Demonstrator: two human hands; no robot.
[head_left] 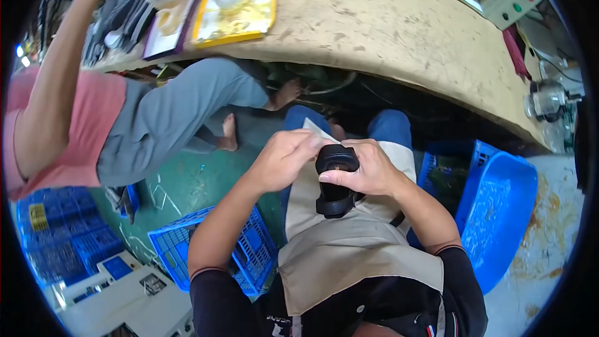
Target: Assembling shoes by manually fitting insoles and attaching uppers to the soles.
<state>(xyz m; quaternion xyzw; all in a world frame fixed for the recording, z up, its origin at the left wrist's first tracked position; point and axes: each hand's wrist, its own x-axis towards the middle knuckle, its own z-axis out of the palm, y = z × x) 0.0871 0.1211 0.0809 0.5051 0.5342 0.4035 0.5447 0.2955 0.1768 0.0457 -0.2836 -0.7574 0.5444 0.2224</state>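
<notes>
Above my lap, my right hand [373, 167] grips a black sandal [337, 202], its thumb across the opening and its fingers along the far right side. The sandal looks like leather, with a broad band at the far end and a strap at the near end. My left hand [286, 158] is at the sandal's far left edge, fingers bent together and slightly blurred; whatever they pinch is hidden. Just beyond those fingers a pale pointed piece [318, 130], cloth or paper, sticks up. A beige apron [349, 262] covers my lap.
A worn tan workbench [374, 19] runs across the front, bearing a yellow-edged tray [234, 36] with bottles. Another person in grey trousers [181, 106] sits at left. Blue crates [253, 253] stand at left, a blue tub [499, 212] at right, and a machine with buttons [515, 3] far right.
</notes>
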